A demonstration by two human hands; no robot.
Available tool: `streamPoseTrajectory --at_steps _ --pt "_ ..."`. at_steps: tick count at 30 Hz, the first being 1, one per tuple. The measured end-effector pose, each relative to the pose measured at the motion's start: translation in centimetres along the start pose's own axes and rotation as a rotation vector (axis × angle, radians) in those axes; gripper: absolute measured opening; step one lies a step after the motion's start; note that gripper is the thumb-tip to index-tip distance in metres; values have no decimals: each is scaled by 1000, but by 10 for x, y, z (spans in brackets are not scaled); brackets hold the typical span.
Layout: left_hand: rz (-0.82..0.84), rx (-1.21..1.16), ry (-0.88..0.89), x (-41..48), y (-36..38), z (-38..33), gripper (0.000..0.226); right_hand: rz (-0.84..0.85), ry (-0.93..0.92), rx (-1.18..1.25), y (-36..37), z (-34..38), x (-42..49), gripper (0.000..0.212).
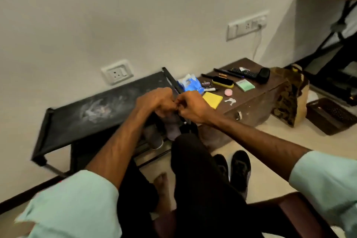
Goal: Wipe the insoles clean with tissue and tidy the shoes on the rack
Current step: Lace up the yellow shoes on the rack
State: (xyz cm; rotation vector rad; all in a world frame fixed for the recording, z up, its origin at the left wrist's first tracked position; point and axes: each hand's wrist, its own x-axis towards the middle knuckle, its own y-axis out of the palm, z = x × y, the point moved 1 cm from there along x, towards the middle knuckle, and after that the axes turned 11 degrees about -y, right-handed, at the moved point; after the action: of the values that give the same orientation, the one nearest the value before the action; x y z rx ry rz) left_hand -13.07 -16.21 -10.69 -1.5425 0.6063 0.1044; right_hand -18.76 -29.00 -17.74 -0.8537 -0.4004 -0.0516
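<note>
My left hand (156, 102) and my right hand (193, 108) meet with curled fingers over the right end of the black shoe rack (96, 110). Both grip the top of a grey shoe (172, 125), which hangs toe down just below them. Motion blur hides what the fingertips pinch. A second grey shoe (153, 138) rests on the rack's lower shelf beside it. Two black shoes (239, 168) stand on the floor by my right knee. A blue tissue pack (190, 83) lies just behind my hands, on the left end of a wooden trunk (260, 102).
The trunk top holds a yellow cloth (211, 99), a yellow-backed brush (222, 82), a pink disc (229, 92), keys (230, 101), a green box (245, 85) and pens. A patterned bag (289, 98) and a dark basket (332, 114) sit to the right. The rack's top shelf is dusty.
</note>
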Motion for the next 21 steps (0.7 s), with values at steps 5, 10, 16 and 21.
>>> streamPoseTrajectory --at_steps 5,10,16,21 --pt "193 52 -130 -36 -43 97 16 217 -179 -26 36 95 44 22" --pt "344 -4 -278 -46 -24 202 16 390 -247 62 107 162 64 16" --pt "664 -158 -389 -65 65 323 28 804 -220 185 229 204 53 25" --pt "964 -261 -435 -61 189 384 36 1302 -79 181 347 209 18 25"
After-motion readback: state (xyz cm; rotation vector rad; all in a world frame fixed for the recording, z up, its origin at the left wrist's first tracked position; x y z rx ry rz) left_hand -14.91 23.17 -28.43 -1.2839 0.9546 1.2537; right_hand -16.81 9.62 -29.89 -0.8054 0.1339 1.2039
